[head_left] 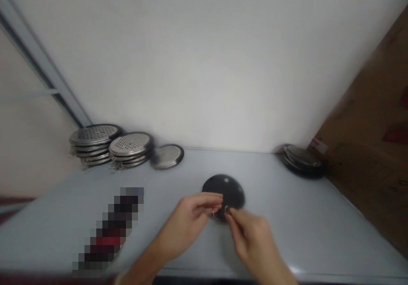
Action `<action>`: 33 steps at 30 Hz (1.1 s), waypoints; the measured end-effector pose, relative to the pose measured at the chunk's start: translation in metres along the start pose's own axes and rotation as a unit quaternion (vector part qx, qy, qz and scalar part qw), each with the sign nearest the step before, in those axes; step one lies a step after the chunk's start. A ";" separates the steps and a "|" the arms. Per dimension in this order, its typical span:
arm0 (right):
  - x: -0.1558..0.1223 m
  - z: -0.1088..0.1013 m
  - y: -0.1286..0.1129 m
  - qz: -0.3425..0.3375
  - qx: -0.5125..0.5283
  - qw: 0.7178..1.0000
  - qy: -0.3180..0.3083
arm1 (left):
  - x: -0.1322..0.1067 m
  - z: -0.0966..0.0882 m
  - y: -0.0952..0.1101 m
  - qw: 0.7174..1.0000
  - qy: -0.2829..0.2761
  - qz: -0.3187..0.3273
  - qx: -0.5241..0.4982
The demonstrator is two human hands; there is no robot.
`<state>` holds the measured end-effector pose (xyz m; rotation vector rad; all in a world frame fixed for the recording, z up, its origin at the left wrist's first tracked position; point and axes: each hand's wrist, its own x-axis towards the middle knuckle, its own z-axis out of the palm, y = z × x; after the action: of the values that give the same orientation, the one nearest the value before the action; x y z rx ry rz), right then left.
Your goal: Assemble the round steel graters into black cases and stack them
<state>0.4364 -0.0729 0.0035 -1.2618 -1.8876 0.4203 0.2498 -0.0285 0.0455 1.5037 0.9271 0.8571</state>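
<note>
A round black disc lies in front of me, its near edge partly hidden by my hands. My left hand reaches over its left side, fingers close together and thumb bent in beneath them. A thin bit of metal shows near that thumb, but blur hides what the fingers hold. On the right, my right hand pinches a small shiny metal ring between thumb and forefinger, just over the disc's near edge. Whether the ring is joined to the disc cannot be made out.
At the back left stand two stacks of round perforated metal plates, the left stack and the right stack, with wire bits hanging. A single plate lies beside them. Further dark-rimmed discs sit back right, near brown cardboard. A pixelated strip lies left.
</note>
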 end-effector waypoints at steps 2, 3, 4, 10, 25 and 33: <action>0.000 0.000 0.000 0.009 0.012 1.000 -0.006 | 0.001 0.000 0.001 1.000 0.009 0.018 0.018; 0.000 0.001 0.000 0.009 0.014 1.000 -0.010 | 0.001 0.000 0.002 0.999 0.015 0.023 0.027; 0.000 0.002 0.000 0.008 0.012 1.000 -0.014 | 0.001 0.001 0.002 0.999 0.019 0.025 0.035; -0.003 0.006 0.002 -0.003 -0.009 1.000 -0.027 | -0.001 0.008 0.004 0.996 0.035 0.014 0.082; -0.003 0.008 0.007 0.018 -0.017 1.000 -0.004 | -0.003 0.010 0.002 1.000 -0.004 0.005 0.016; 0.002 -0.001 0.001 0.036 0.016 0.999 -0.036 | 0.002 0.011 -0.002 1.000 0.027 -0.008 -0.008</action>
<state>0.4377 -0.0707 0.0047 -1.3125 -1.8923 0.5387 0.2606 -0.0317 0.0423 1.4641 0.9692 0.8959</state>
